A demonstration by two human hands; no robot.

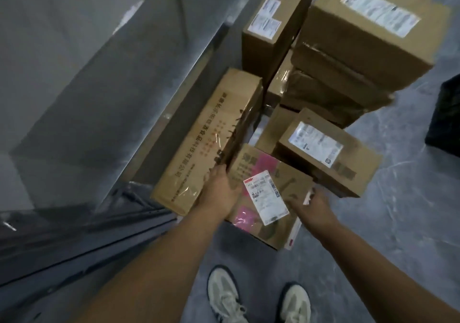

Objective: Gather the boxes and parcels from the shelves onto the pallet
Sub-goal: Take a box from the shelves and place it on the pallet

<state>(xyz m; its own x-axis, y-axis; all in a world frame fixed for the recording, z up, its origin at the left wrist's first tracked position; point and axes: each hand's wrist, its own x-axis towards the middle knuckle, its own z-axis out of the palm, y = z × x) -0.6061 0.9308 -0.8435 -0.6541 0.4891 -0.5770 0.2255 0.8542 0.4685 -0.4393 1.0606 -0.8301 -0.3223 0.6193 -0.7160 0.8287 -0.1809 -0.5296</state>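
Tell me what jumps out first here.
The left hand and right hand hold the sides of a pink-patched box at centre bottom. Upper right rises a stack of brown boxes; a long printed box lies beside the left hand.

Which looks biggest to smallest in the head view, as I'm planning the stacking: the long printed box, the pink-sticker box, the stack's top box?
1 and 2, unranked: stack's top box and long printed box look alike; the top box sits nearer the camera.
3. pink-sticker box, clearly smallest.
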